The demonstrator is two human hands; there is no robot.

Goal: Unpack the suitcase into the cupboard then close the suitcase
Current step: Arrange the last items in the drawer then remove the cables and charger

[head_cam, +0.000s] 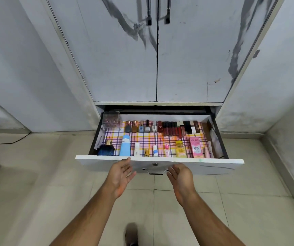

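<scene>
Cupboard (157, 50) at 12 o'clock, doors shut. Drawer (160, 162) pulled out below, lined with cosmetics for easy reach. Left hand (121, 176) and right hand (181, 178) at 6 o'clock, fingers relaxed, holding nothing, probably poised to push. Suitcase unseen.

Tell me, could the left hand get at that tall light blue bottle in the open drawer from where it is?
Probably yes. The left hand hangs open at the drawer front, just below the blue bottle. The drawer is pulled out, with nothing covering the bottle from above.
</scene>
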